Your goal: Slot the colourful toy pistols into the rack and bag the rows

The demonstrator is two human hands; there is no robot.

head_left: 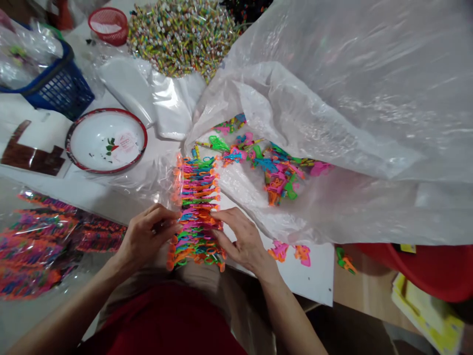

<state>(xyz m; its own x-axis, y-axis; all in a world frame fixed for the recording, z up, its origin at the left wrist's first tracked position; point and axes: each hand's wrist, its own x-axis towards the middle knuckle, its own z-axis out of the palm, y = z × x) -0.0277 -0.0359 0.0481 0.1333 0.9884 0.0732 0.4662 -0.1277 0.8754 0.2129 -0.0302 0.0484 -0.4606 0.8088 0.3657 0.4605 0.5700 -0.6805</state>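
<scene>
A long row of multicoloured plastic pieces with rounded orange ends (197,195) was laid lengthwise on the white bench (314,278), its near end at the front edge, presumably for access from both sides. Its left side was pinched between thumb and fingertips by the left hand (148,231); its right side was gripped by the bent fingers and thumb of the right hand (242,236). By this opposed hold, spreading was probably prevented. The translucent white plastic sack (362,118) gaped toward the row, loose multicoloured plastic pieces (283,172) being thereby exposed nearby.
</scene>
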